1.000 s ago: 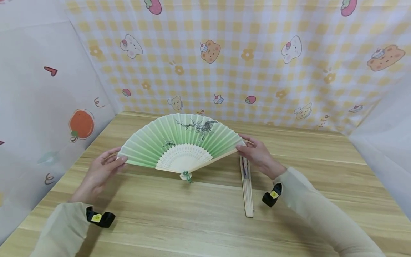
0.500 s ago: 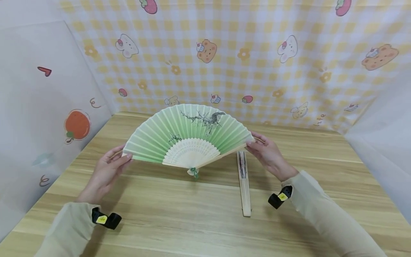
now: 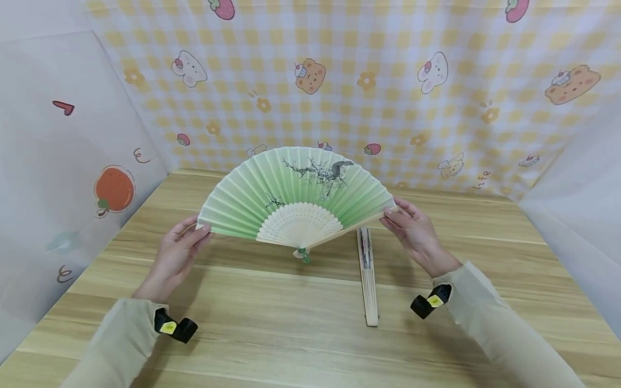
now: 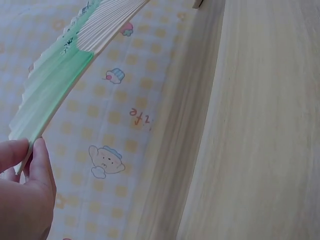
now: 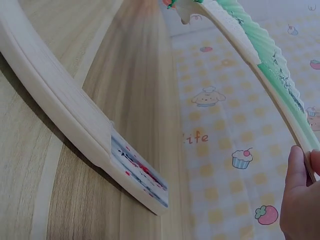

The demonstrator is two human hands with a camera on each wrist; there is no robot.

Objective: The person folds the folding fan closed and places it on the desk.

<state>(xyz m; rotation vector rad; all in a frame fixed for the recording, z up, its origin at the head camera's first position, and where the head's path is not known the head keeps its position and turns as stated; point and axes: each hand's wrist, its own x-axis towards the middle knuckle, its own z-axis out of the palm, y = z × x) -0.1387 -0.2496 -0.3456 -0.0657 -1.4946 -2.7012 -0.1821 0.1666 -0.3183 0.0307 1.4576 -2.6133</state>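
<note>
A green folding fan (image 3: pixel 301 188) is spread wide and held up above the table, its face printed with dark blossom branches. My left hand (image 3: pixel 177 256) pinches the fan's left end between thumb and fingers; the left wrist view shows this grip of the left hand (image 4: pixel 30 185) on the outer rib. At the other end, my right hand (image 3: pixel 414 234) pinches the right outer rib near its tip. A green cord (image 3: pixel 304 254) is tied at the pivot. Below the right hand, a second folding fan (image 3: pixel 368 285) lies folded on the table, with a patterned section (image 5: pixel 137 167) at its far end.
The wooden table (image 3: pixel 271 328) runs back to a yellow checked cloth (image 3: pixel 368 64) with cartoon prints. White cloth (image 3: pixel 43 151) hangs at the left side, and more white cloth (image 3: pixel 582 199) at the right. Each wrist carries a black camera (image 3: pixel 181 330).
Both hands have carried the spread green fan up and to the right. The fan stays spread between them, and the folded fan keeps its place on the table.
</note>
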